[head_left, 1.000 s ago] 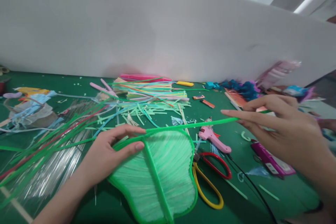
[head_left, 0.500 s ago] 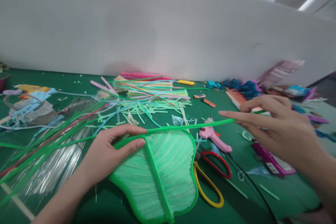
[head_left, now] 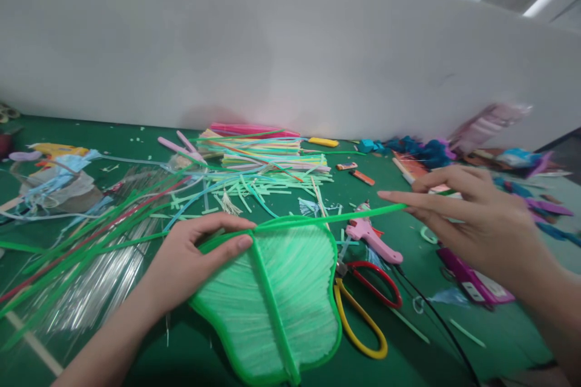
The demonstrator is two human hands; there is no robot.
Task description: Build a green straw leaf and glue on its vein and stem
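A light green leaf shape (head_left: 299,290) with a darker green fuzzy rim and a raised midrib stands in front of me. My left hand (head_left: 204,260) pinches its top edge near the midrib's upper end, thumb in front. A green pipe cleaner (head_left: 358,215) runs from that pinch rightward along the top edge and on past the leaf. The far end is between the fingers of my right hand (head_left: 458,205), stretched nearly straight. My left fingertips cover where the pipe cleaner meets the rim.
Scissors (head_left: 373,314) with red and yellow handles lie right of the leaf, beside a pink glue gun (head_left: 374,240) with a black cord. Bundled pipe cleaners (head_left: 267,160) and cut pieces lie behind. Clear sticks (head_left: 104,272) spread at left. A magenta box cutter-like object (head_left: 474,278) is under my right forearm.
A slight green bulge now shows above the leaf's top edge, just right of my left fingertips. Both hands keep their hold, and the view has shifted a little.
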